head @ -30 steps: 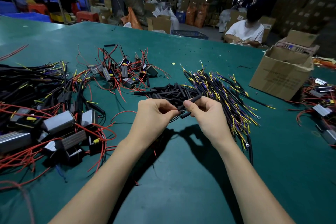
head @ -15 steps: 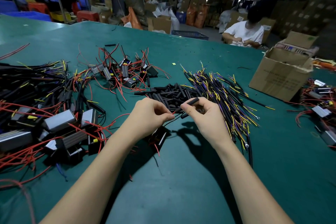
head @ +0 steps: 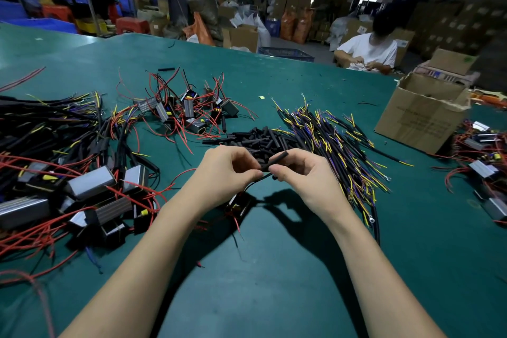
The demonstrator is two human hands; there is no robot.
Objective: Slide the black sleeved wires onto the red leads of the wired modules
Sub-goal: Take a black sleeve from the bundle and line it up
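My right hand (head: 300, 173) pinches a short black sleeve (head: 277, 160) that points up and to the right. My left hand (head: 229, 170) pinches a thin lead right at the sleeve's lower end. That lead runs down to a small wired module (head: 238, 204) hanging under my hands, just above the green table (head: 274, 269). Behind my hands lies a heap of loose black sleeves (head: 258, 138). A bundle of black sleeved wires with yellow and purple ends (head: 337, 143) spreads to the right of it.
Silver modules with red leads (head: 90, 184) are piled at the left, and smaller modules (head: 186, 112) sit behind. A cardboard box (head: 422, 115) stands at the right, with more modules (head: 485, 164) beyond it. A person in a white shirt (head: 369, 52) sits across the table.
My hands have closed together, and the lead end that showed red between my fingers is now hidden at the sleeve's mouth. The module has come into view under my left hand.
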